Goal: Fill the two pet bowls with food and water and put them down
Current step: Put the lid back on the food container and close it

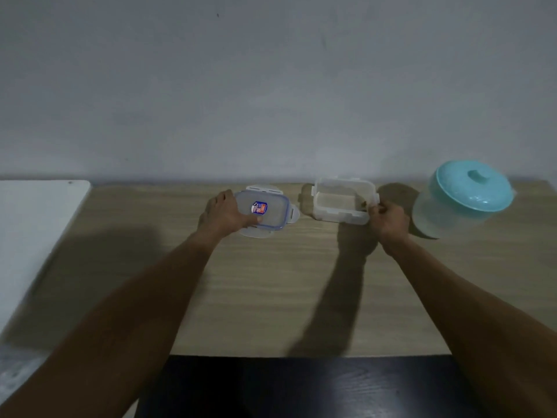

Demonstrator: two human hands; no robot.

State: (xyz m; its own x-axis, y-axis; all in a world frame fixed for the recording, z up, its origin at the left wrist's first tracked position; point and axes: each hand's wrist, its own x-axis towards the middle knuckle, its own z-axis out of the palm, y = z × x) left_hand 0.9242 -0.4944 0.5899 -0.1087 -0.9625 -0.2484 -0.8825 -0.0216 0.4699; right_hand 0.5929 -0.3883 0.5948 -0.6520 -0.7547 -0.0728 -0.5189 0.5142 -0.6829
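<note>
**Both hands on the opened food box: lid at left, body at right**

1. Position of parts. The clear rectangular container [337, 203] stands upright and open on the wood-grain table [271, 282], near the far edge by the grey wall [271, 86]. Its lid [268, 212], clear with a blue seal and a coloured sticker, lies flat on the table just to the left of it, apart from it, with its latch flaps folded outward. A few dark bits show inside the container against its right wall; they are too small to identify.

2. Left hand. The left hand [224, 214] covers the left end of the lid. The thumb [256, 219] lies on the lid's top surface, and the fingers curl over the far left edge. Whether the lid is pressed down or lifted slightly cannot be told.

3. Right hand. The right hand [388, 217] is at the container's near right corner. Its fingers are curled tight and the fingertips pinch the rim or latch there.

4. Arm pose. Both forearms reach forward from the near edge, nearly straight, converging slightly toward the two parts.

5. Surroundings. A round tub [431, 215] with a teal knobbed cover stands just right of the right hand, blurred. A white surface [30, 236] adjoins the table on the left.
</note>
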